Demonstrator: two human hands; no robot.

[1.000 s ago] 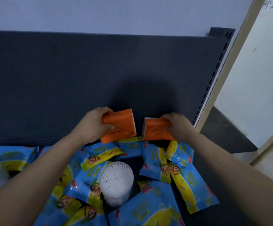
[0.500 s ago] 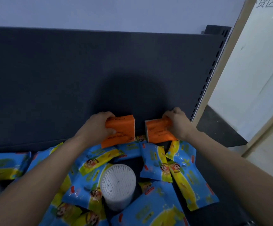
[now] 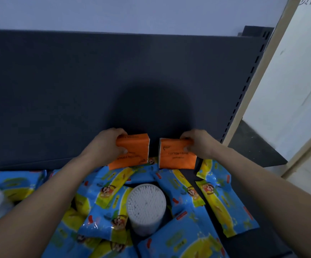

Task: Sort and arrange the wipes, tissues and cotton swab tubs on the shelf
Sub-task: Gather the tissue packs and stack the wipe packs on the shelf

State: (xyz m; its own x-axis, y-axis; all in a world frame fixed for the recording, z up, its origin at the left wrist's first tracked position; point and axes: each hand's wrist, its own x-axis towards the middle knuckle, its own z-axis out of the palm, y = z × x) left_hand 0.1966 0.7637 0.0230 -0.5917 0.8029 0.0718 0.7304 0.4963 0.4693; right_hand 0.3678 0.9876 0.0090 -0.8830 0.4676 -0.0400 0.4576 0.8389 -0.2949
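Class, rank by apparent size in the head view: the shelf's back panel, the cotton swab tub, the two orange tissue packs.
1. Shelf back panel, by far.
2. Cotton swab tub, though it sits nearer the camera.
3. Left-hand tissue pack and right-hand tissue pack: alike, no ranking.

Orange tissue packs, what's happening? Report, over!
Left hand grips left orange pack. Right hand grips right orange pack. Packs apart, near back panel. Blue wipes packs crowd underneath.
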